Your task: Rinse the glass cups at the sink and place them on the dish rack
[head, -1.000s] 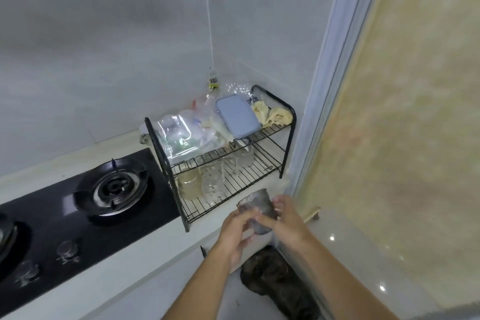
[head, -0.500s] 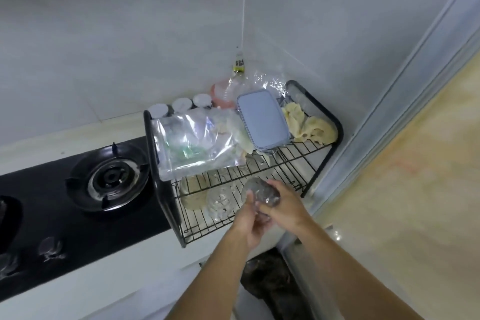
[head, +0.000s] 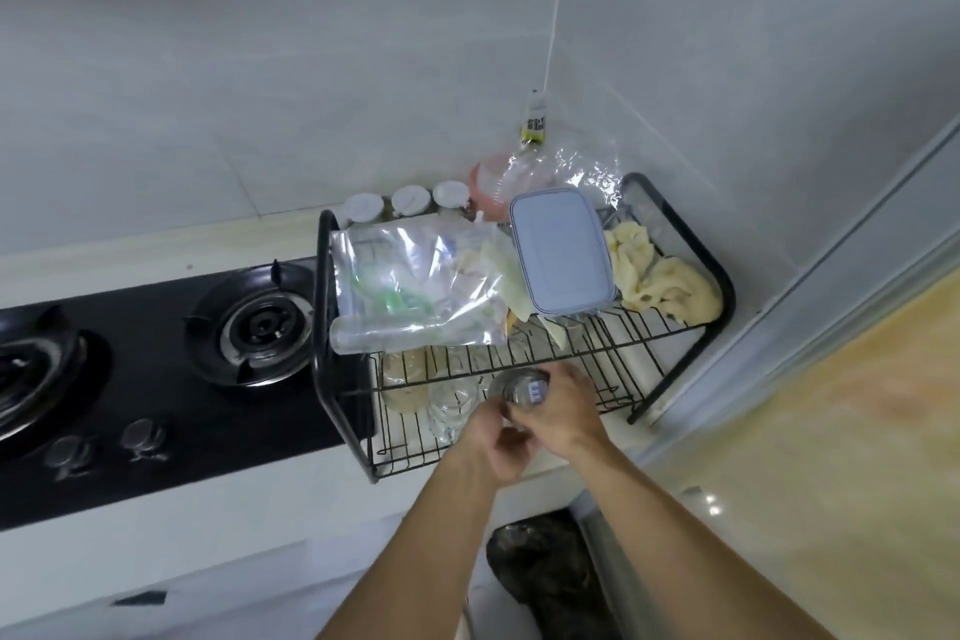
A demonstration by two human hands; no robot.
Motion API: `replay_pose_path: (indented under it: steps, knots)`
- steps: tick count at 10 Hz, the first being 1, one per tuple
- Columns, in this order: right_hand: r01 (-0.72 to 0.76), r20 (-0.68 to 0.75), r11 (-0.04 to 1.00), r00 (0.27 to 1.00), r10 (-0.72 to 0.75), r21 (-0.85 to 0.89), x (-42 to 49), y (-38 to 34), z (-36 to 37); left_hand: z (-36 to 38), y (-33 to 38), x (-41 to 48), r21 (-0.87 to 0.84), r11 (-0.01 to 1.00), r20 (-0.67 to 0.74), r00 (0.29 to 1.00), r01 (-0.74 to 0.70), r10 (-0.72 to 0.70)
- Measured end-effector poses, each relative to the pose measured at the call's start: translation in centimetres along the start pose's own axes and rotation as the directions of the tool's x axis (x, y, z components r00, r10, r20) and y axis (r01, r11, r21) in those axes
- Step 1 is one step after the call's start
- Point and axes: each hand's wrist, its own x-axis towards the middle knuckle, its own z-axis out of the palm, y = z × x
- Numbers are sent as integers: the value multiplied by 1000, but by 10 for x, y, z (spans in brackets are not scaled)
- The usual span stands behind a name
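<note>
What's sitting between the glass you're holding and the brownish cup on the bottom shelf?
In the head view, a clear glass cup stands on the lower shelf of the dish rack, between the held glass and the brownish cup.

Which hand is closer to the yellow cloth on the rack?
Right. The right hand is lower than the yellow cloth and to its left; the left hand sits farther left and lower.

Dish rack (head: 318, 317) right of stove (head: 156, 405); container (head: 561, 255), bag (head: 415, 291) on top tier; cups (head: 452, 400) on lower tier.
</note>
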Motion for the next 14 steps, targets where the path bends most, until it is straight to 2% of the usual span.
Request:
replay_pose_path:
  steps: [2, 3, 4, 6, 8, 10, 11, 12, 13, 14]
  knots:
    - [21, 59, 999, 998, -19, -32, 16, 3, 16, 0, 1, -2, -22, 998, -11, 998, -58, 58]
    - [40, 52, 999, 998, -38, -32, 45, 28, 39, -2, 1, -2, -35, 998, -4, 998, -61, 61]
    - [70, 39, 997, 997, -70, -16, 35, 22, 31, -6, 0, 0, 2, 997, 9, 997, -81, 81]
    - [48, 80, 995, 995, -55, 86, 13, 13, 14, -10, -1, 3, 89, 988, -29, 991, -126, 129]
    - [57, 100, 992, 993, -68, 113, -1, 9, 5, -10, -9, -1, 213, 956, -47, 975, -203, 218]
    - [103, 105, 986, 988, -117, 128, -13, 7, -5, -11, -17, 0, 424, 863, -53, 943, -276, 328]
    - [134, 125, 982, 981, -151, 133, -21, 9, -12, -13, -21, -8, 557, 763, -12, 916, -327, 401]
    - [197, 163, 975, 964, -211, 100, -30, 12, -21, -15, -23, -23, 732, 575, 53, 872, -365, 486]
    - [242, 206, 966, 944, -257, 93, -37, 19, -25, -23, -27, -40, 902, 268, 125, 797, -340, 591]
    - [287, 249, 957, 925, -288, 39, -49, 27, -27, -41, -38, -61, 978, -49, 182, 724, -202, 665]
